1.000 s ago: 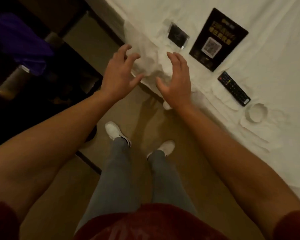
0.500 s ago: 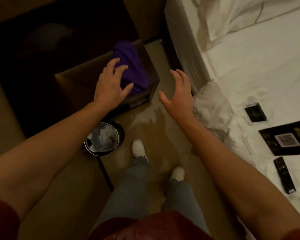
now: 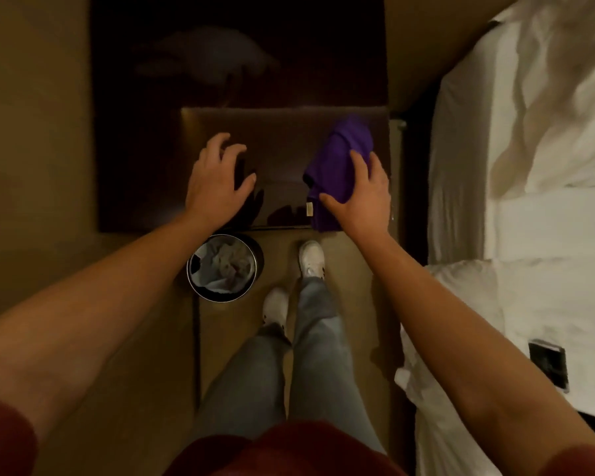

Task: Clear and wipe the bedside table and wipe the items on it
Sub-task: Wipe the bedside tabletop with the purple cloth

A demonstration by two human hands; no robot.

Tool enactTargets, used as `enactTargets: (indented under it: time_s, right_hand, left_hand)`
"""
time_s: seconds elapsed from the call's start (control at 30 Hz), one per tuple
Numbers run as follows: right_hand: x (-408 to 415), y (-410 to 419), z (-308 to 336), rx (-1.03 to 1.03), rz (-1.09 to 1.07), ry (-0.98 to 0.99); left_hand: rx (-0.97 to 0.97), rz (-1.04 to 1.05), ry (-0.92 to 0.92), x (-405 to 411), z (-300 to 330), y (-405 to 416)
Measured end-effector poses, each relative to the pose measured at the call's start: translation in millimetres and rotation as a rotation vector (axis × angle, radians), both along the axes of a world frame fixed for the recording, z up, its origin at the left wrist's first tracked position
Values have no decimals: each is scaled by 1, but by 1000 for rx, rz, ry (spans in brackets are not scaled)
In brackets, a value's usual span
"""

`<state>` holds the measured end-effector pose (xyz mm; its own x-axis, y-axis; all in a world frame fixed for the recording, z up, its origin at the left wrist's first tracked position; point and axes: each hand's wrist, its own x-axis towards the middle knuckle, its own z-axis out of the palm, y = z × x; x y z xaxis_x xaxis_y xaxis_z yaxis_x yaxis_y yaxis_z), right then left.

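The dark wooden bedside table [image 3: 282,149] stands straight ahead of me against a dark wall panel. A crumpled purple cloth [image 3: 337,156] lies on its right end, hanging a little over the front edge. My right hand [image 3: 361,194] rests flat on top of the cloth, fingers fairly straight and thumb stretched out to the left. My left hand [image 3: 215,182] is over the left part of the tabletop with fingers spread and holds nothing. I cannot tell if it touches the wood.
A round metal waste bin [image 3: 200,290] lined with a bag stands on the floor just in front of the table's left side, beside my feet. The white bed [image 3: 547,218] fills the right side; a small dark square item [image 3: 548,367] lies on it.
I have turned from the bed to face the table. Both hands moved forward; the right one came down on the purple cloth, the left one over the tabletop.
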<state>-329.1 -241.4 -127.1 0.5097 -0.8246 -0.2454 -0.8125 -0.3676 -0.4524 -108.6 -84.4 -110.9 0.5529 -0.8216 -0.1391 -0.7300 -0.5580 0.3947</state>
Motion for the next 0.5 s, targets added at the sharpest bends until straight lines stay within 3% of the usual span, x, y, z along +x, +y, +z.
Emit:
enactTargets:
  time_s: [0.3, 0.37, 0.5]
  right_hand:
    - [60, -49, -26, -84, 290, 126]
    - [74, -82, -20, -80, 336, 63]
    - [113, -149, 1, -22, 215, -160]
  left_hand:
    - [128, 188, 53, 32, -13, -18]
    - [119, 279, 76, 38, -16, -29]
    - [66, 411, 81, 50, -18, -47]
